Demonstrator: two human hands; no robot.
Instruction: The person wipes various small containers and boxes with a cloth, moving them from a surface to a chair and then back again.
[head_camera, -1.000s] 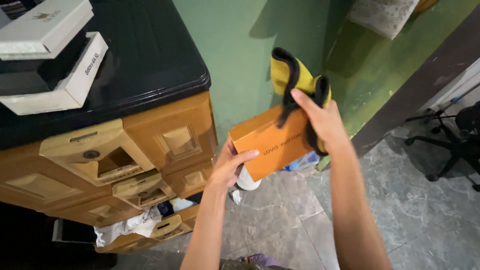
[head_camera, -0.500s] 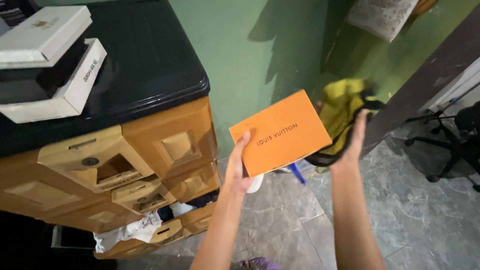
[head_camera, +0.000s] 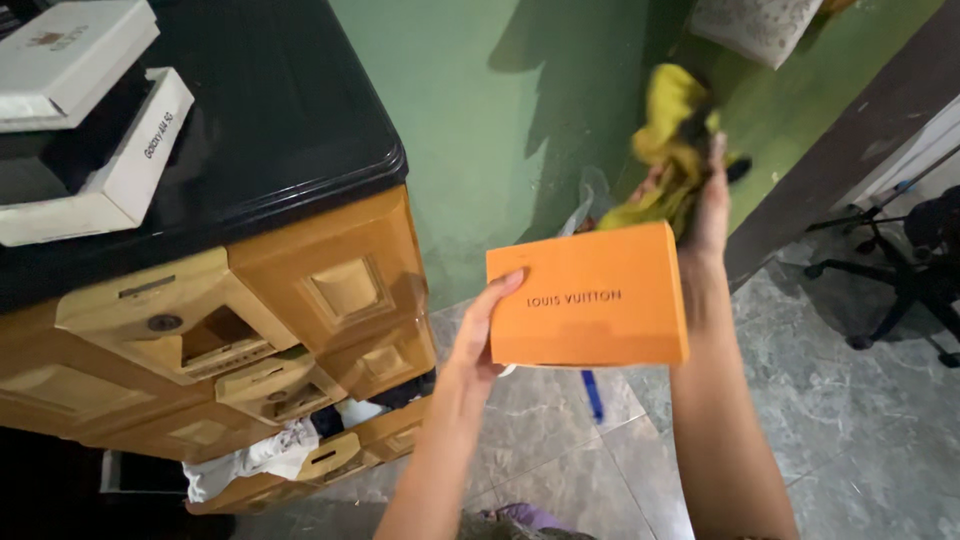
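Left hand: the left hand (head_camera: 478, 345) grips the orange box (head_camera: 590, 297) by its left edge, held flat in the air.
Right hand: the right hand (head_camera: 706, 205) is clenched on a yellow cloth (head_camera: 668, 140), lifted just behind the box.
Progress: box face looks clean; wiping seems paused.
Materials: smooth stiff card; soft, crumpled, dark-edged fabric.
Around: wooden drawer chest (head_camera: 250, 340), glossy black top, grey tiled floor (head_camera: 860, 440).

Your left hand (head_camera: 478, 335) grips the left edge of a flat orange box (head_camera: 590, 296), holding it face-up above the grey tiled floor (head_camera: 850, 440). Your right hand (head_camera: 706, 200), raised behind the box's far right corner, clutches a blurred yellow cloth with black trim (head_camera: 672, 140). To your left stands a wooden drawer chest (head_camera: 300, 310) with a black top and white boxes (head_camera: 90, 120) stacked on it.
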